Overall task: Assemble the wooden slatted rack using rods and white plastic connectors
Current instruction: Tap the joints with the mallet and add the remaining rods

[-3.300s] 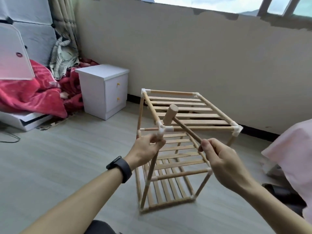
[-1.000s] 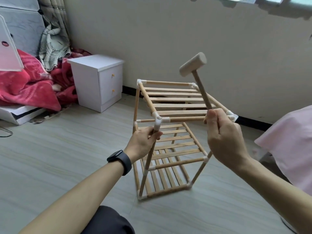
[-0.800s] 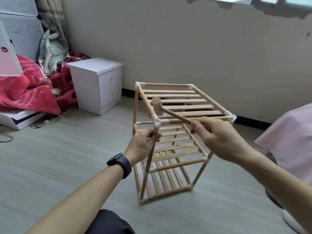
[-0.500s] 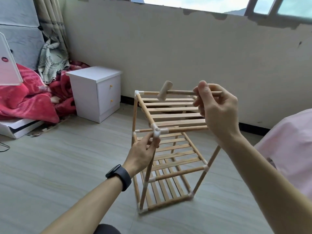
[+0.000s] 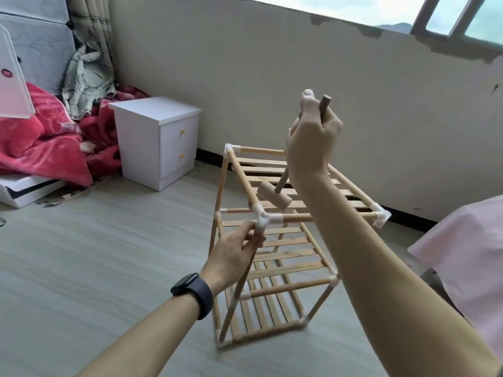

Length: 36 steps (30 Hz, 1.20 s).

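The wooden slatted rack [image 5: 283, 251] stands on the floor in front of me, its rods joined by white plastic connectors. My left hand [image 5: 234, 257] grips the near upright rod just under the top front corner connector [image 5: 265, 217]. My right hand [image 5: 310, 142] is raised above the rack and grips the handle of a small wooden mallet [image 5: 273, 198]. The mallet hangs head down, its head a little above that corner connector and apart from it. The handle's end sticks up past my fingers.
A white two-drawer bedside cabinet [image 5: 158, 140] stands by the wall to the left. Red blankets [image 5: 46, 142] and white panels lie further left. Pink fabric [image 5: 468, 262] is at the right edge. A low wall [image 5: 299, 85] runs close behind the rack.
My right hand has swung the mallet several times over the corner connector. Since half a second ago it has turned the mallet from level to head down. My left hand kept its hold.
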Motion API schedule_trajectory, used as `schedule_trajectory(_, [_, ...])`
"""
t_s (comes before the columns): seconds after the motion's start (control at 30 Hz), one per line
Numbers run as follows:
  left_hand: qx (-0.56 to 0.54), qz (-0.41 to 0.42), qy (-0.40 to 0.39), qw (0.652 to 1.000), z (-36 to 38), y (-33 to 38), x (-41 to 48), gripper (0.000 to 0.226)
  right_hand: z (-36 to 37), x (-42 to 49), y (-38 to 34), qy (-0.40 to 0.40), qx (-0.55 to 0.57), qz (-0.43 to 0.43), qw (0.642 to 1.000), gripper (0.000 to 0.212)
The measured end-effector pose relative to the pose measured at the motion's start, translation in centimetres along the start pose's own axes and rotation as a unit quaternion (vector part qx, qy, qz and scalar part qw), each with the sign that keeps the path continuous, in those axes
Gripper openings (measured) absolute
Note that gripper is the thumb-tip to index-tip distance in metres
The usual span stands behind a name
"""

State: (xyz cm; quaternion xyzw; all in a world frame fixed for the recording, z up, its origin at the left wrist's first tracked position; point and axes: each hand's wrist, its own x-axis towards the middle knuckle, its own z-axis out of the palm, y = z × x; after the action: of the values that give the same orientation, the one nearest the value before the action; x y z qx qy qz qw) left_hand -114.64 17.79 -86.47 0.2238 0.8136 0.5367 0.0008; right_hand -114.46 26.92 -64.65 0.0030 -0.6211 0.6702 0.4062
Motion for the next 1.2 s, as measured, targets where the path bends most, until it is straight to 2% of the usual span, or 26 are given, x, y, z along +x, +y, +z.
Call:
schedule_trajectory(0.1, [-0.009,0.007,-0.004,1.000,0.1,-0.2,0.0,0.022,0.7,1.8,-0.3,0.013,0.035,-0.004,0.999,0.041])
schedule_trajectory(0.23, [-0.006,-0.015,-0.001,1.000,0.0,-0.4,0.2,0.017,1.2,-2.6,3.4,-0.070,-0.085,-0.029,0.994,0.053])
schedule_trajectory(0.3, [-0.002,-0.015,0.000,1.000,-0.2,-0.4,0.1,0.017,1.6,-2.2,3.6,-0.082,-0.108,-0.019,0.991,0.052])
schedule_trajectory(0.4, [-0.003,-0.002,-0.002,1.000,-0.1,-0.2,-0.1,0.017,1.4,0.5,1.5,-0.026,-0.029,-0.013,0.999,0.041])
schedule_trajectory(0.47, [0.002,-0.003,-0.001,1.000,0.0,-0.3,0.1,0.016,1.0,0.7,2.3,-0.020,0.022,-0.015,0.999,0.040])
schedule_trajectory(0.57, [0.004,-0.018,0.003,1.000,-0.1,-0.3,0.0,0.014,0.7,-2.2,3.9,-0.071,-0.072,-0.047,0.994,0.048])
schedule_trajectory(0.63, [0.008,-0.019,0.000,1.000,-0.1,-0.3,-0.3,0.010,0.2,-2.6,4.5,-0.095,-0.083,-0.030,0.992,0.046])
schedule_trajectory(0.73, [0.007,-0.017,0.002,1.000,0.3,0.0,-0.5,0.008,-1.8,-1.8,3.6,-0.050,-0.052,-0.005,0.997,0.040])
schedule_trajectory(0.8, [0.013,-0.022,-0.009,1.000,0.5,-0.1,-0.6,0.010,-4.6,-1.4,3.4,-0.023,0.018,0.018,0.999,0.041])
schedule_trajectory(0.87, [0.032,-0.044,-0.045,0.998,0.7,-1.0,-1.0,0.011,-7.9,-1.6,3.5,-0.006,0.079,0.046,0.996,0.045])
schedule_trajectory(0.97, [0.061,-0.084,-0.105,0.989,0.6,-2.1,-1.1,0.024,-13.7,-2.5,4.6,0.019,0.100,0.068,0.993,0.045])
schedule_trajectory(1.07, [0.070,-0.083,-0.105,0.989,0.6,-1.7,-0.8,0.028,-18.5,-3.9,7.2,0.031,0.030,0.103,0.994,0.044])
schedule_trajectory(1.13, [0.072,-0.074,-0.087,0.991,0.7,-1.2,-0.5,0.028,-20.7,-5.3,9.5,0.033,-0.061,0.153,0.986,0.044])
schedule_trajectory(1.2, [0.077,-0.060,-0.073,0.993,0.7,-0.7,-0.1,0.027,-22.1,-6.9,11.9,0.000,-0.176,0.178,0.968,0.042])
